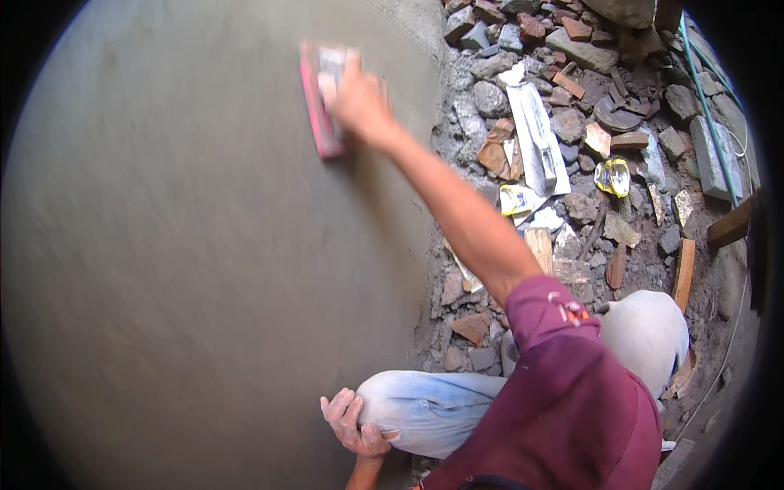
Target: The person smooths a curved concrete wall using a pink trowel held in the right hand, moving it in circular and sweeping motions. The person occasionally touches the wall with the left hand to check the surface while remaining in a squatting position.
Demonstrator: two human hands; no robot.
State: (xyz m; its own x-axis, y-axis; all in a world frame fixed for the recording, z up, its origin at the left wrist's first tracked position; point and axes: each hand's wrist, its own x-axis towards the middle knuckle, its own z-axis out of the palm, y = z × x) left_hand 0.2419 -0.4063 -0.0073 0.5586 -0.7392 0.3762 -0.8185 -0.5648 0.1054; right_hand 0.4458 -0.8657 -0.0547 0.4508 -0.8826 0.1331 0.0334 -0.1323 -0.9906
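Note:
My right hand point(363, 102) reaches out, its fingers wrapped round a plastering float point(314, 106) with a pink-red edge. The float lies against a smooth grey plastered surface point(220, 269) and is blurred by motion. My left hand point(355, 423) rests at my bent knee point(392, 400), fingers apart and holding no tool. Dried grey smears mark its fingers.
Broken bricks and stones point(490, 98) cover the ground on the right. Among them lie a long steel trowel point(535, 135), a crushed yellow can point(612, 177), and wood scraps point(684, 273). A green hose point(701, 94) and a grey block point(714, 155) are at the far right.

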